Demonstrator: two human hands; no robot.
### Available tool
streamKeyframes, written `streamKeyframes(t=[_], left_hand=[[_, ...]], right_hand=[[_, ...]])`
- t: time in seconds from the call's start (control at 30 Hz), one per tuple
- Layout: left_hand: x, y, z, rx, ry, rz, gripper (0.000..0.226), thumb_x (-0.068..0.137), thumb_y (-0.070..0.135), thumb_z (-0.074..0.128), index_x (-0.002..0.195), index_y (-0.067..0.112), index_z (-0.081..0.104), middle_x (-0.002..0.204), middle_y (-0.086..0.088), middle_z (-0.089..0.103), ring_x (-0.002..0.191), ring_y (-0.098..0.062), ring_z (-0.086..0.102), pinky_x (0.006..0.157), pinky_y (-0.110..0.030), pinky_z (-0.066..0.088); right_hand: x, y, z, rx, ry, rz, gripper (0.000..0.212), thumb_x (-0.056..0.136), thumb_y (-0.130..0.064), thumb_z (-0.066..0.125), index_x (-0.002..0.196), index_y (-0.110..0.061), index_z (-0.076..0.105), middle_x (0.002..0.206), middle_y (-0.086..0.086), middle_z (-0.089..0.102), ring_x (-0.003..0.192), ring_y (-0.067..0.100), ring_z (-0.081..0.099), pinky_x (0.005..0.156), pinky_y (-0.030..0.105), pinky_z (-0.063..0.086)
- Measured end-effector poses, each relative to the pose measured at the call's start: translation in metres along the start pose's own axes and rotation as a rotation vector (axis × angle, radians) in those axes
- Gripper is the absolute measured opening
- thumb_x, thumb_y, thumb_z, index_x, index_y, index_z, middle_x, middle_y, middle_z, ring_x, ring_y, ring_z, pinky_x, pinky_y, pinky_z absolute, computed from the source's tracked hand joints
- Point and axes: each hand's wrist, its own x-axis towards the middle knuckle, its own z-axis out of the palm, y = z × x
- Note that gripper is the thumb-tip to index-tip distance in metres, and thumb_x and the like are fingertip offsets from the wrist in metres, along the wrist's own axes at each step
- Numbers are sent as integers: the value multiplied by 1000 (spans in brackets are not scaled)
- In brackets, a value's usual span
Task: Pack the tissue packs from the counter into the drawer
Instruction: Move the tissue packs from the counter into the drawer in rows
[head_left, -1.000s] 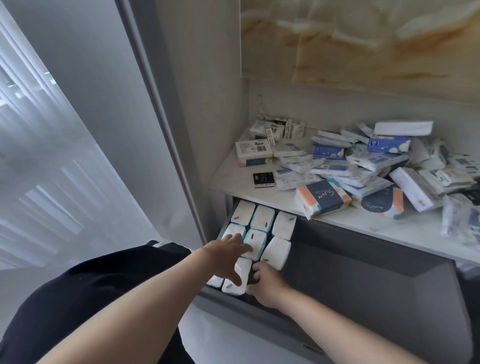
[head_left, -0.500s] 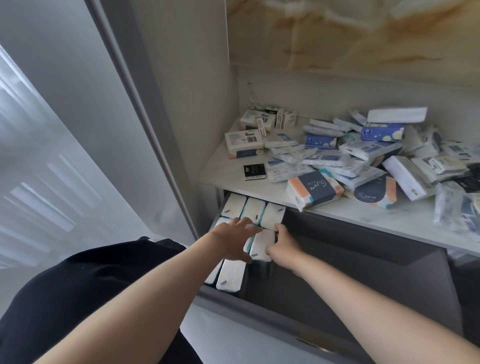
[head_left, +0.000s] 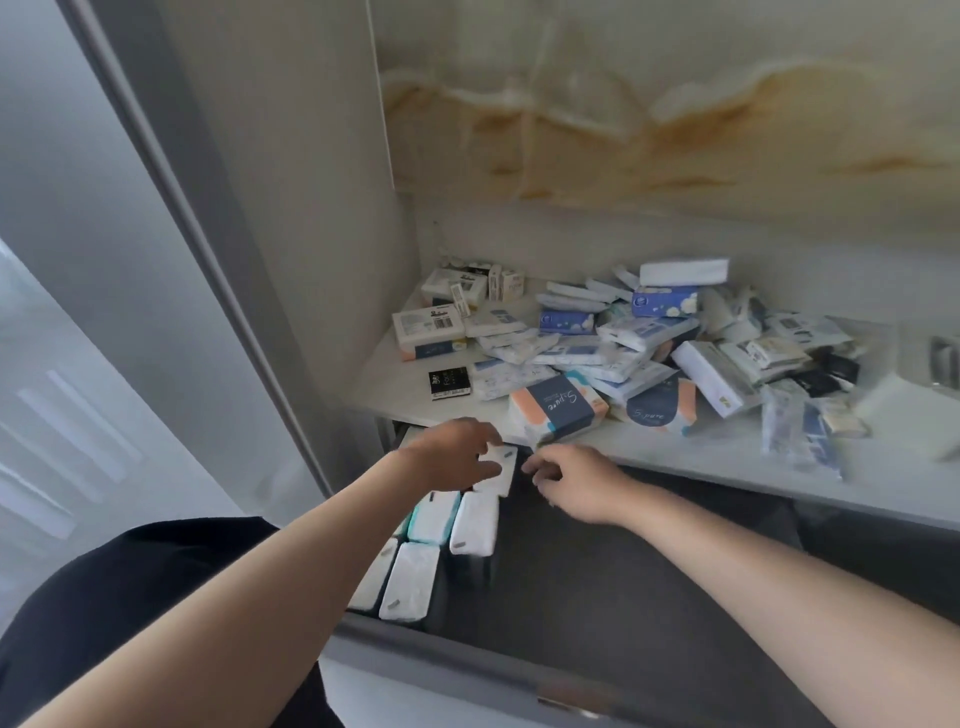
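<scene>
Moved: left hand and right hand have both gone from the front rows, where they pressed on packs a moment back, toward the rear of the dark grey open drawer; the right one has come off the packs altogether.
Left hand: fingers spread and lightly bent, their tips touching the rear white tissue pack, which lies at the back of the drawer just under the bench edge; no grip round it shows.
Right hand: hangs over the drawer just right of that pack, fingers loosely curled, holding nothing, close under the bench's front edge.
Packed so far: white tissue packs with teal sides stand side by side, touching one another, in rows along the drawer's left side.
Bench: white stone-look bench above the drawer carries a loose heap of tissue packs, white and blue, many overlapping.
Front of heap: navy-and-peach tissue pack lies tilted at the bench's front edge, just beyond the right hand's fingers; a second navy-and-peach pack sits to its right.
Left of heap: small black pack lies flat by itself; white box with a barcode label sits behind it.
Far right of bench: blurred, items cannot be told apart.
Wall: cream panel with amber veins rises behind the bench.
Person: black garment shows at lower left.
</scene>
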Motion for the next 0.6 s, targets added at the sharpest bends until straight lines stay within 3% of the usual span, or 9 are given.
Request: streamKeyframes(t=[0.13,0.27,0.37,0.47,0.53,0.6], left_hand=[[24,36,-40,-213,191,0,31,92,39,60,120,27,59,107,9,64,99,-16,61,82,-28,47],[62,78,-73,-262,275,46,36,95,33,56,130,25,52,113,4,64,96,-16,61,79,-28,46],[102,105,-82,-257,309,53,37,95,28,53,132,25,51,118,-1,64,102,-22,61,85,-31,50],[144,124,-77,-221,322,91,33,95,25,53,128,24,56,117,-2,64,103,-22,61,85,-31,51],[171,132,-69,-137,318,105,35,95,25,52,130,24,55,124,-1,60,108,-21,57,86,-31,48],[200,139,-63,-73,313,98,36,95,25,48,131,25,54,130,-2,57,115,-23,53,95,-35,46]], right_hand=[[-10,-3,-72,-90,256,-61,26,94,-16,54,100,-35,70,100,-14,67,87,2,61,73,20,47],[0,19,-134,-147,435,-46,25,95,-15,54,103,-31,71,104,-12,69,94,11,65,83,33,54],[16,44,-166,-257,539,-36,26,95,-14,53,108,-28,71,113,-8,70,102,16,64,86,33,52],[36,74,-188,-473,525,53,33,90,-18,55,122,-26,64,124,0,63,113,24,59,88,32,47],[50,92,-195,-628,453,79,51,84,-17,60,134,-25,53,129,6,53,120,30,51,95,37,44],[65,104,-203,-748,482,-50,62,71,-8,62,131,-23,56,119,8,52,114,33,49,92,41,42]])
